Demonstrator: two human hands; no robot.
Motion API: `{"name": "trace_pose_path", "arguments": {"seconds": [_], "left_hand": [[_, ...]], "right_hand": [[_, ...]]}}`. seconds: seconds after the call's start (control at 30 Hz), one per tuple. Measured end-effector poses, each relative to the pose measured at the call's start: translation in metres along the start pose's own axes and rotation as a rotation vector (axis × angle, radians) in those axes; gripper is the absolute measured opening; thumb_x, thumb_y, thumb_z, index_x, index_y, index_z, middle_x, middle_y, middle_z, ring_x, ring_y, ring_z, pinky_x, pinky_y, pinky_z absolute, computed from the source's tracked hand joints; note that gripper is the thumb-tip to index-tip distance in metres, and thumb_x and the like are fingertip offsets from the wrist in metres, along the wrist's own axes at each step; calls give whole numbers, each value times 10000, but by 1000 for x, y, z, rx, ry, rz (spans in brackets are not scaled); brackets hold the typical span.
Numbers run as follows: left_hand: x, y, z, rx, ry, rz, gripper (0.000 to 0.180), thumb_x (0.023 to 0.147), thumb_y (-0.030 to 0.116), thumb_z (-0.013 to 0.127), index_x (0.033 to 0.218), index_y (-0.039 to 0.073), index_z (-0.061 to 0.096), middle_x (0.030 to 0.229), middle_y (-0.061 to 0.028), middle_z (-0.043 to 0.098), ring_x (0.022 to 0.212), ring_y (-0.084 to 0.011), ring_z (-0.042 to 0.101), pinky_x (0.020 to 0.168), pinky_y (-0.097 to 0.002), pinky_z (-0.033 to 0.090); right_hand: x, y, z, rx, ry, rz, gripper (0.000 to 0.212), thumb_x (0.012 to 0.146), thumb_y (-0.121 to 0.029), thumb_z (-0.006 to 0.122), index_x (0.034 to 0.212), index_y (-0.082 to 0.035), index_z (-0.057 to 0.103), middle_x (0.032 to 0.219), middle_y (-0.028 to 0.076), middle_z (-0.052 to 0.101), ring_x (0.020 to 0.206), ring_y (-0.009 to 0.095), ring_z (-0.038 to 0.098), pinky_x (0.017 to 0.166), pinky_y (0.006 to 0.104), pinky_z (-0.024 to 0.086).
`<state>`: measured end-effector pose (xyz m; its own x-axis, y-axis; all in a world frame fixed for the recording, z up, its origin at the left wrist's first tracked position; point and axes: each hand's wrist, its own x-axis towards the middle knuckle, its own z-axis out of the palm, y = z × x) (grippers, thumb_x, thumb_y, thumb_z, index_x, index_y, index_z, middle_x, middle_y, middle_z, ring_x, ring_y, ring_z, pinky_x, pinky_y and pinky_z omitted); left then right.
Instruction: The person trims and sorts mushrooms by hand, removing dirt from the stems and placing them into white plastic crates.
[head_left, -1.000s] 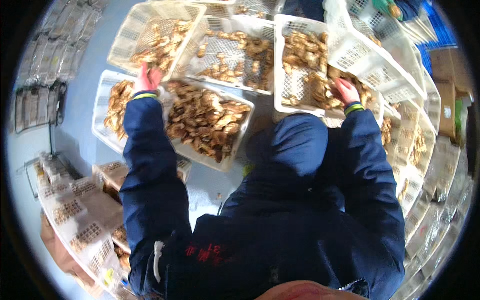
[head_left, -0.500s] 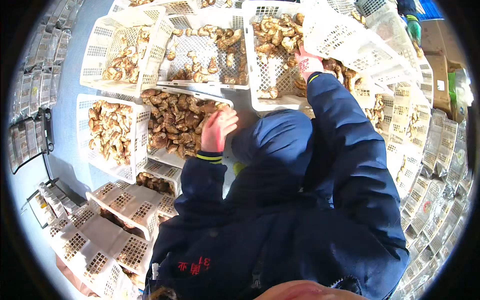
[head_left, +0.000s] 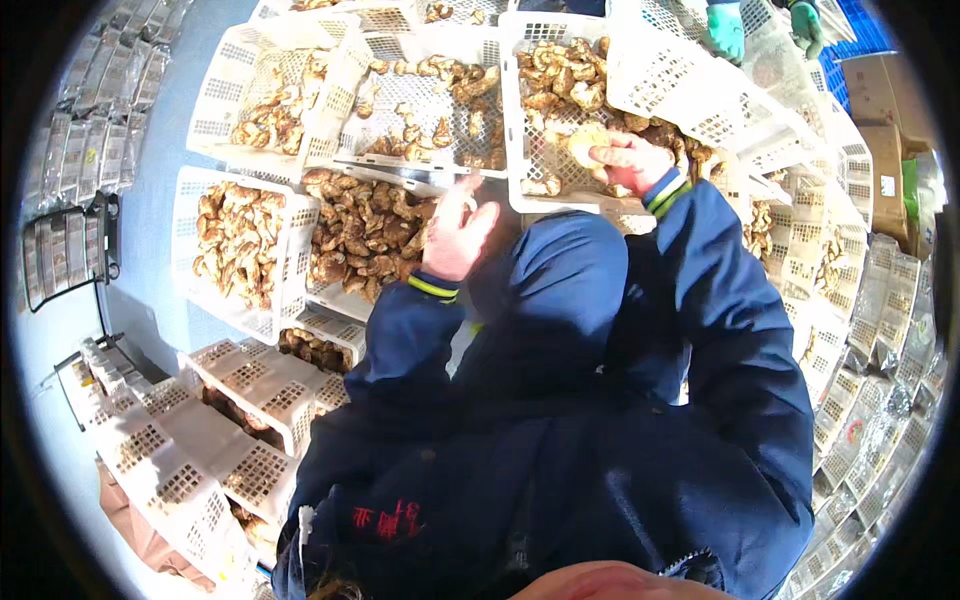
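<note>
Over the white plastic crate (head_left: 560,205) in front of me, my right hand (head_left: 637,163) pinches a pale, round-capped mushroom (head_left: 586,143) between thumb and fingers. More brown and cream mushrooms (head_left: 565,72) lie in that crate, mostly toward its far end. My left hand (head_left: 460,235) is held with its fingers apart and nothing in them, beside the right edge of a crate heaped with darker brown mushrooms (head_left: 362,230). Part of that heap is hidden by the hand and sleeve.
White crates with mushrooms stand close around: a full one (head_left: 240,245) at left, sparser ones (head_left: 430,110) beyond. An overturned-looking crate (head_left: 665,75) leans at right. Another person's green-gloved hand (head_left: 725,32) is at the far right. Cardboard boxes (head_left: 875,150) and stacked crates line the right.
My right hand has drawn back toward me from among the mushrooms, lifting the pale one. My left hand has shifted slightly right and toward me. The other person's gloved hands have moved.
</note>
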<state>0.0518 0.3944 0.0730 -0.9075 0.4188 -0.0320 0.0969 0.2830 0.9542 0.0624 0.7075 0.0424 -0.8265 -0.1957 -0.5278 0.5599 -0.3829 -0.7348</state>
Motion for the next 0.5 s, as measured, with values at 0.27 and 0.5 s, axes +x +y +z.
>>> {"name": "trace_pose_path", "arguments": {"seconds": [0.27,0.5], "left_hand": [[1,59,-5,474,155,402,366,710,181,658,993,-19,541,960,-177,576,899,-329,554,806,-352,440],[-20,55,-22,-696,-10,-355,150,840,95,510,917,-27,551,784,-65,578,679,-110,548,622,-203,434]], "right_hand": [[-43,-26,129,339,-468,114,502,871,-415,457,1173,-14,459,1026,130,582,852,169,590,654,210,479],[-42,-16,138,130,-60,-37,541,872,-416,461,1189,20,406,1019,172,561,774,150,555,668,252,455]]}}
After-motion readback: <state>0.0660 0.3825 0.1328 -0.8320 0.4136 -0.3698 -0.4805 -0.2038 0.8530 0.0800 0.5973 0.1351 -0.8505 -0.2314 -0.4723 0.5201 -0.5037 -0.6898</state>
